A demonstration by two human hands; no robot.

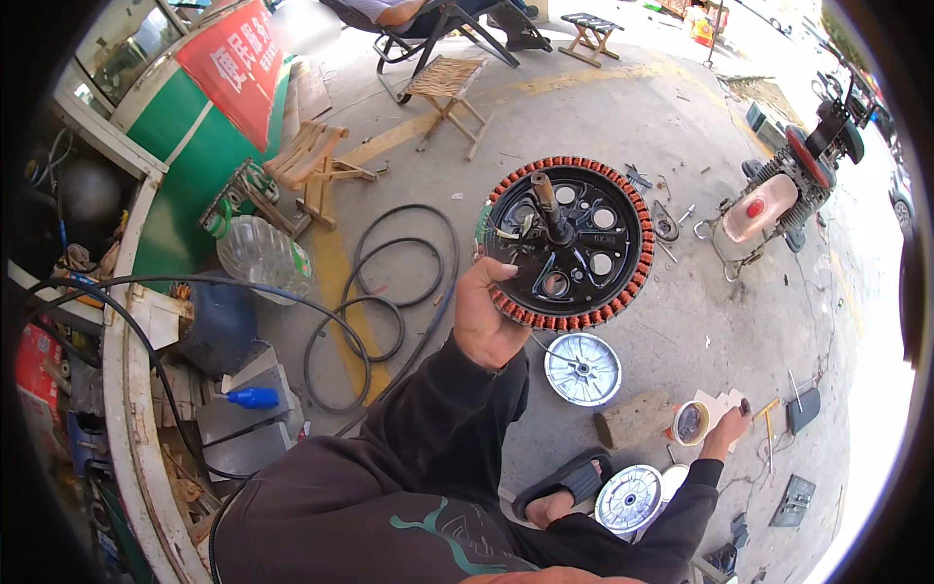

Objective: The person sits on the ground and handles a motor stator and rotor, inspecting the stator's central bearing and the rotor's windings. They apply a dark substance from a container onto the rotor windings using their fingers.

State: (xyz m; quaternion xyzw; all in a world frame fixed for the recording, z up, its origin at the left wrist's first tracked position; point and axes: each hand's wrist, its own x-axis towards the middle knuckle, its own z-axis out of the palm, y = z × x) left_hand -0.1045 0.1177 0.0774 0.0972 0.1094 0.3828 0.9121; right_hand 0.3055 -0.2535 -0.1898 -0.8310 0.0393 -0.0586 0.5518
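My left hand (489, 307) is closed on the rim of a motor stator (574, 255), its thumb over the black hub face. Copper windings ring the stator, and a metal shaft stands up from its middle. Low on the right, my right hand (725, 433) is closed, with a small dark end showing at its fingertips; I cannot make out what it is. Beside that hand stands a tub (689, 422) of dark contents, with a piece of cardboard (718, 401) next to it. A silver wheel cover (582, 369) lies on the ground below the stator.
A second silver cover (628, 498) lies by my sandalled foot, near a wood block (632, 419). Tools, including a yellow-handled one (767, 419), lie at right. A black hose (399, 292) coils at left. Wooden stools (309, 161), a scooter (778, 200) and a seated person are farther off.
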